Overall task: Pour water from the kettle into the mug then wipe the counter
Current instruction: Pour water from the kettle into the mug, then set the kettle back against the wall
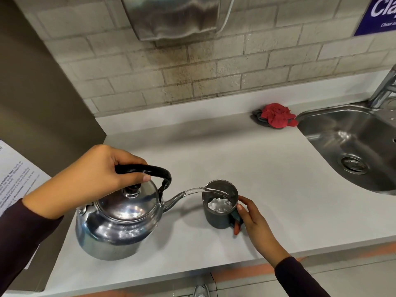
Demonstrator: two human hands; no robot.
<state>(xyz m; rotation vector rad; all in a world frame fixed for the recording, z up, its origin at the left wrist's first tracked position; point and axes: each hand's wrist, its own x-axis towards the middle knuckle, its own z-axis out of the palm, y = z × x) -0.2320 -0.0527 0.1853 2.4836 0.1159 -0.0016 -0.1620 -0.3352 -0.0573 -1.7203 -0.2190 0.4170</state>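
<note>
A shiny steel kettle (116,227) with a black handle is tilted to the right above the grey counter (267,179). My left hand (90,179) grips that handle from above. Water streams from the spout into a dark grey mug (216,215) standing on the counter just right of the kettle. My right hand (252,219) holds the mug by its handle on the right side. A crumpled red cloth (276,115) lies at the back of the counter, beside the sink.
A steel sink (351,142) with a tap (385,86) fills the right side. A metal dispenser (171,16) hangs on the brick wall above. A brown appliance with a paper notice (15,174) stands at the left. The counter's front edge runs below the mug.
</note>
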